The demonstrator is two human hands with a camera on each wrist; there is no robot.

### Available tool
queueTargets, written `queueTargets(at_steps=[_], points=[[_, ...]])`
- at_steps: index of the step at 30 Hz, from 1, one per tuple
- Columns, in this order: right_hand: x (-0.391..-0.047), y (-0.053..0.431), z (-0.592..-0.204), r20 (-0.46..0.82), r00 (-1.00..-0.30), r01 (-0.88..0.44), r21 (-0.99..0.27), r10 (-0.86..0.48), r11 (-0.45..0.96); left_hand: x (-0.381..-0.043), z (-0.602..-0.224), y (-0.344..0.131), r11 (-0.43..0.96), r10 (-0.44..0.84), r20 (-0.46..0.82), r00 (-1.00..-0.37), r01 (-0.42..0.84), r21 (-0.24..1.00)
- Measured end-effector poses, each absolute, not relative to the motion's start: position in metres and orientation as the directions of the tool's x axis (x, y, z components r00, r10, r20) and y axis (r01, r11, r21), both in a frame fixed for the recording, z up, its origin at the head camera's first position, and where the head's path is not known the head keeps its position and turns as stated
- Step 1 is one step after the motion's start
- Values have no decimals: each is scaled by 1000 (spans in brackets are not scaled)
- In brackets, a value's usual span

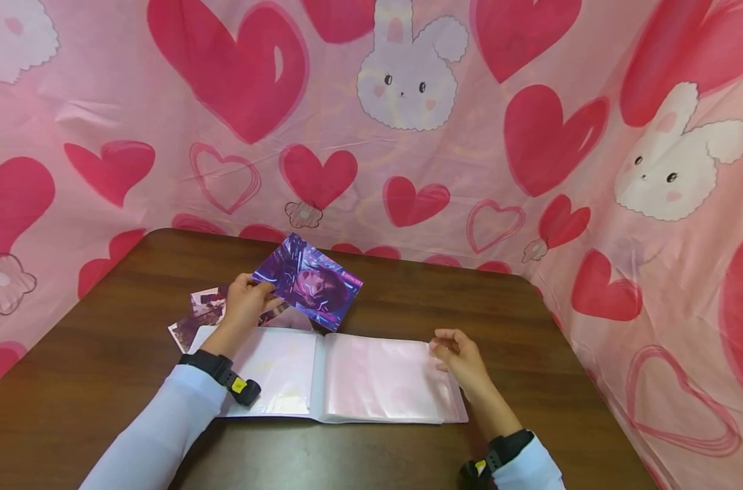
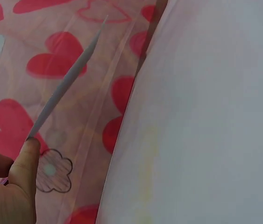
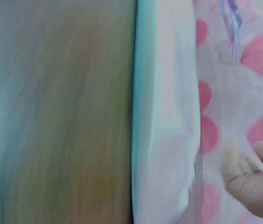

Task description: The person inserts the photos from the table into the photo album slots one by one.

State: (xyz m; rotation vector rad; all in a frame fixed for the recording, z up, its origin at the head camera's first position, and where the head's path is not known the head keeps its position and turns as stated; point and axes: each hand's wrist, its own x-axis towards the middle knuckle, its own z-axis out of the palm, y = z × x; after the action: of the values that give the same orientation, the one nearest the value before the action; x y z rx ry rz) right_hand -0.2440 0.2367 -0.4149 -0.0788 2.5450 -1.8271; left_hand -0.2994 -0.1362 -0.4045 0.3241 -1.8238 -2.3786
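A purple and blue picture card (image 1: 313, 282) with a portrait on it is pinched between the thumb and fingers of my left hand (image 1: 244, 306). In the left wrist view the same card (image 2: 68, 81) shows nearly edge-on. Below it a photo album (image 1: 384, 378) with clear sleeves lies open on the table, its pages pale pink and white. By the album's upper right corner is my right hand (image 1: 466, 364), fingers loosely bent. The right wrist view shows that hand (image 3: 257, 186) blurred, with nothing visible in its grasp.
Several other picture cards (image 1: 188, 330) lie overlapping behind the album's left page, partly hidden by my left hand and arm. The brown wooden table (image 1: 488, 299) ends at a pink cloth backdrop (image 1: 341, 88) with hearts and rabbits. Each wrist wears a black strap with a camera.
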Motion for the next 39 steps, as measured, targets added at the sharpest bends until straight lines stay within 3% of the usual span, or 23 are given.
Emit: queueTargets(at_steps=[4, 8, 19, 26, 31, 39], points=[[-251, 220, -424, 17, -996, -22, -998, -92, 59, -298, -405, -126, -286, -189, -79, -979, -21, 958], [-259, 207, -436, -43, -982, 55, -997, -186, -57, -296, -406, -115, -332, -165, -74, -984, -15, 943], [-250, 161, -432, -172, -938, 223, -964, -302, -146, -294, -413, -96, -334, -138, -81, -987, -31, 942], [-247, 143, -430, -141, -930, 254, -915, -340, -315, -289, -415, -85, -359, -72, -70, -995, -40, 932], [-245, 138, -430, -158, -947, 257, -895, -278, -366, -288, -417, -83, -351, -46, -79, -996, -58, 935], [-247, 141, -432, -162, -974, 198, -946, -156, -258, -288, -418, -84, -288, 11, -86, -996, -85, 954]])
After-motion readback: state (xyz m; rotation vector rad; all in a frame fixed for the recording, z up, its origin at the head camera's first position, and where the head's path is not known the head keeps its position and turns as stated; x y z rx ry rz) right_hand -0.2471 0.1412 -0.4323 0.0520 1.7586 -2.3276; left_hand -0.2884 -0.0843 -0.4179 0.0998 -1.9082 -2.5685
